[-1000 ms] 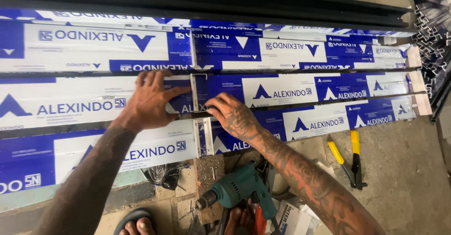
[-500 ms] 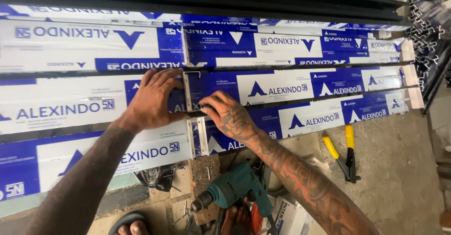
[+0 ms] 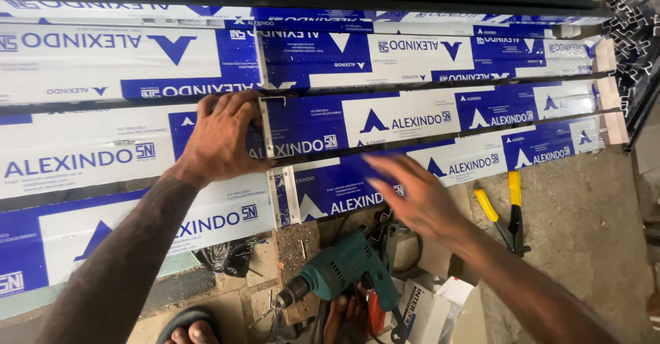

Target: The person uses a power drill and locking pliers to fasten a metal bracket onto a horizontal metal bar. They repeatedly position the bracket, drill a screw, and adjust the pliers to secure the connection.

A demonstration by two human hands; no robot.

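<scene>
Right hand (image 3: 416, 200) is motion-blurred; fingertips smear, so contact with the wrapped bar (image 3: 440, 169) beneath cannot be told. Left hand (image 3: 220, 138) covers the joint where two wrapped bars meet (only a metal edge (image 3: 263, 127) shows beside the fingers). Both forearms run off the bottom edge. All bars are cut by the left edge, so their full length is unseen. Drill (image 3: 337, 275): bit end too small to make out, handle partly behind clutter. Foot (image 3: 189, 327) cropped at the bottom edge. Pliers (image 3: 505, 213): jaws too dark to read.
</scene>
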